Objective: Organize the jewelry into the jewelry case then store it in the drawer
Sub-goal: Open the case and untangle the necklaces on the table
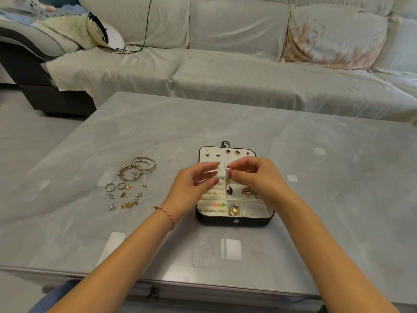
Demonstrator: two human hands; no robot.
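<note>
Both hands are raised over the open jewelry case, close together. A small silver earring is pinched between the thumb and forefinger of the right hand, and it hangs down over the middle of the case. The left hand is held just beside it with fingers loosely curled; whether the earring is touched by its fingertips cannot be told. A braided bracelet is worn on the left wrist.

The case lies on the grey table, its lid laid back with studs pinned to it. Gold chains, rings and coloured pieces are seen in its compartments. Well to the left of the case, silver bangles are stacked on the table, and nearer the camera loose rings and earrings are scattered. A covered sofa stands behind the table.
</note>
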